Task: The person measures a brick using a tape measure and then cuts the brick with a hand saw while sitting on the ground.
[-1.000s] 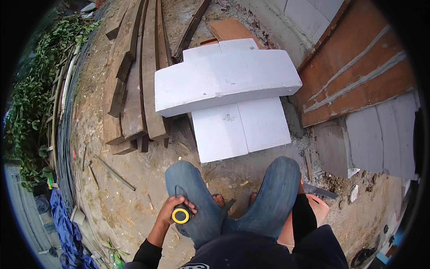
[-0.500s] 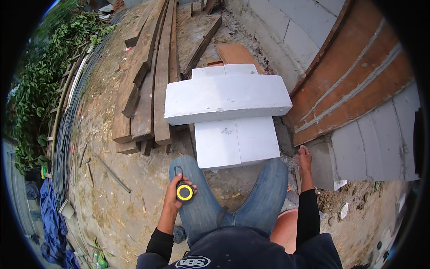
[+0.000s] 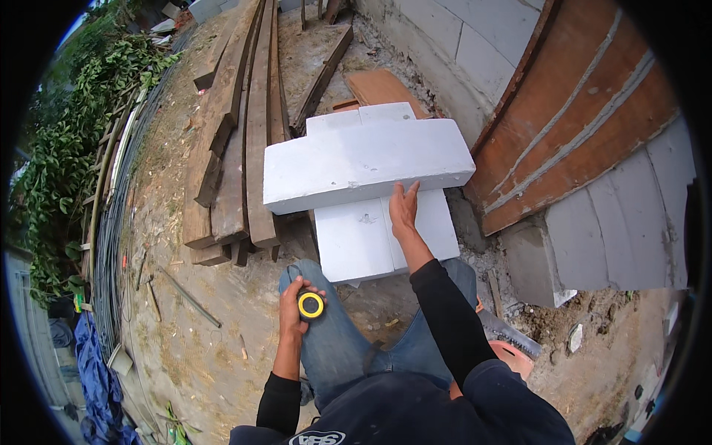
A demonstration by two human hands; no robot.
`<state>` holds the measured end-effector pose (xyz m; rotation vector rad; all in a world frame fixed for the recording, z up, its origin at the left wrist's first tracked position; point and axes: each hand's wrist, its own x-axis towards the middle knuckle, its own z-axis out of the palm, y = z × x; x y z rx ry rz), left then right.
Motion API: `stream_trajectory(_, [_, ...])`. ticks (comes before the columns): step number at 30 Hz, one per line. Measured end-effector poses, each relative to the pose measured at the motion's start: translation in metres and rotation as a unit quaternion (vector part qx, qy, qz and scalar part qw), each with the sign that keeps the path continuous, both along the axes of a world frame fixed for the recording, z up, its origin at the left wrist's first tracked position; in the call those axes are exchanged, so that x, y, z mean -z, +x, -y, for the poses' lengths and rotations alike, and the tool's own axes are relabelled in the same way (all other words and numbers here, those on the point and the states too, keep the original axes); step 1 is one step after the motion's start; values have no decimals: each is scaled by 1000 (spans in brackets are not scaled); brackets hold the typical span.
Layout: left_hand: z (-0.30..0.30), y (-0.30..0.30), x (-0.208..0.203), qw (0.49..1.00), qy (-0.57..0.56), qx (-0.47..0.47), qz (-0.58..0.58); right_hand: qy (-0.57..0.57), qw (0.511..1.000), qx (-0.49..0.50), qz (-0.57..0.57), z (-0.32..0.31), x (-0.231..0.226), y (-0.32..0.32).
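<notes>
"Both hands, how do they stand?"

"The left hand (image 3: 291, 302) is curled round a black-and-yellow tape measure (image 3: 311, 305), above the left thigh (image 3: 330, 319). The right hand (image 3: 404, 205) has its fingers slightly parted, their tips at the front face of the long white block (image 3: 363, 165); it grips nothing."

"And what lies close to the knees?"

"Bare, dusty ground (image 3: 230, 319), strewn with pale chips. By the right leg there's a saw (image 3: 512, 335), its toothed blade slanting outward, and a salmon-pink plastic thing (image 3: 514, 358) (mostly behind the sleeve, so I can't tell its kind)."

"Where does the long block rest?"

"Crosswise over two white blocks (image 3: 354, 241) set side by side, in front of the knees. They stick out on its near and far sides; what they stand on is hidden."

"Further out?"

"Left of the blocks, a stack of rough timber beams (image 3: 257, 148) runs away from the person. On the right leans a big reddish-brown panel (image 3: 567, 126) with grey streaks. Behind it rises a pale block wall (image 3: 493, 63). Off at the far left, thin dark rods (image 3: 111, 245) lie bundled beside leafy branches (image 3: 70, 170)."
</notes>
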<state>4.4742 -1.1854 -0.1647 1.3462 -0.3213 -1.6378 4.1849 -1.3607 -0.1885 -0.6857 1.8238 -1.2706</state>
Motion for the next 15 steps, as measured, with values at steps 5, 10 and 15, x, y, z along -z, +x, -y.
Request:
stream_trajectory(5, [-9,20,5,999,-3,-28,-13,9,964,-260,45,-18,-44,123])
stream_trajectory(10, [-6,16,6,999,0,-5,-37,24,960,-154,234,-22,-22,113])
stream_trajectory(15, [-8,22,15,999,-17,3,-39,3,773,70,631,33,-14,5])
